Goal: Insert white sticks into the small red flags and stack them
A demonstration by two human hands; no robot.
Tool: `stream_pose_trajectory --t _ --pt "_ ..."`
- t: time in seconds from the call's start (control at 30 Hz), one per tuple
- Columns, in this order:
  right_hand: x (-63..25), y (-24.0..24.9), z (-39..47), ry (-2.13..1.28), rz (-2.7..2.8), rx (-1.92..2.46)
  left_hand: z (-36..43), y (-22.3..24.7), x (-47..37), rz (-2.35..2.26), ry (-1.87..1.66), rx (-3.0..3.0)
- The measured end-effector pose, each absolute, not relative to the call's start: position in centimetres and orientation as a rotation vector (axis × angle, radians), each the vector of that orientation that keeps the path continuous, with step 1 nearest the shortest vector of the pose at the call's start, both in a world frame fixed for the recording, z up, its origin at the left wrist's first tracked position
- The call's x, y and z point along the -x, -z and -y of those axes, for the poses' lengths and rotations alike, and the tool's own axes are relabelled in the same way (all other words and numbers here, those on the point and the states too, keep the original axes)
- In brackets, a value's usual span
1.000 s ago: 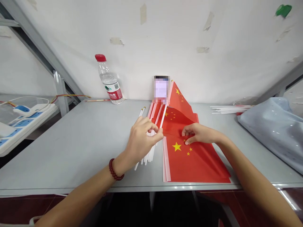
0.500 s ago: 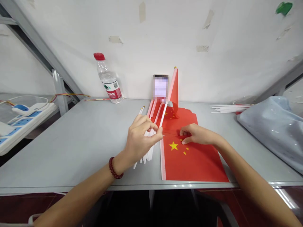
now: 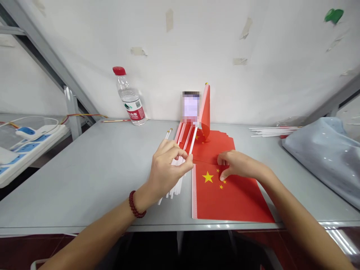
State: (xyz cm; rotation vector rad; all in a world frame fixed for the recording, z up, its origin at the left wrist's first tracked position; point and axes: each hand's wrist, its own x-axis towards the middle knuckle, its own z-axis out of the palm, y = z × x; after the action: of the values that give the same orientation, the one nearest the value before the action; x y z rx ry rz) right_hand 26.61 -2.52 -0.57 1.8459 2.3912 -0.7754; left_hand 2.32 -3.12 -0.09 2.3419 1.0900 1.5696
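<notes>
My left hand pinches the lower end of a white flagpole between thumb and forefinger. That pole carries a small red flag, upright with a slight tilt and topped by a gold tip. Beneath and behind the hand lie several white flagpoles with red cloth on them. My right hand rests over a pile of red flags with yellow stars, thumb on the cloth and apart from the curled fingers. Nothing shows in its grasp. The flags' white-pink sleeve edge faces left.
A red-capped water bottle leans against the wall, beside a blurred phone. At the right are more white sticks and a light-blue bag. A power strip with cables occupies the far left. The grey table ends close to me.
My right hand has slid slightly to the right on the flags, its thumb now farther from the fingers. The left hand still holds the flagpole. The whole view has shifted a little.
</notes>
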Motion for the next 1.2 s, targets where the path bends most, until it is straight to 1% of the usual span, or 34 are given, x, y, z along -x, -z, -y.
stream_pose_trajectory --t 0.23,0.47,0.6,0.77,0.93,1.0,1.13,1.2 --pt "-26.5 0.8 2.8 0.8 -2.379 -1.733 3.3 0.1 -2.4 -1.113 -1.542 -2.334" --pt "-26.3 0.8 3.0 0.908 -2.547 -1.624 3.1 0.2 -2.3 -1.127 -1.524 -2.319" --pt "-26.0 1.1 2.8 0.857 -2.587 -1.737 3.1 0.1 -2.2 -1.124 -1.544 -2.324" --pt "-25.9 0.7 2.8 0.915 -2.731 -1.869 3.0 0.0 -2.2 -1.101 -1.511 -2.349" --pt "-27.0 -0.3 2.3 0.636 -2.951 -2.471 2.8 0.6 -2.2 -0.929 -1.311 -2.54" --pt "-27.7 -0.5 2.0 0.591 -2.974 -2.584 2.7 0.9 -2.2 -0.881 -1.246 -2.59" --pt "-28.9 -0.4 1.2 0.807 -3.071 -2.526 2.7 1.4 -2.0 -0.805 -1.168 -2.674" --pt "-29.5 -0.3 0.8 0.901 -3.136 -2.592 2.7 1.4 -2.0 -0.739 -1.151 -2.727"
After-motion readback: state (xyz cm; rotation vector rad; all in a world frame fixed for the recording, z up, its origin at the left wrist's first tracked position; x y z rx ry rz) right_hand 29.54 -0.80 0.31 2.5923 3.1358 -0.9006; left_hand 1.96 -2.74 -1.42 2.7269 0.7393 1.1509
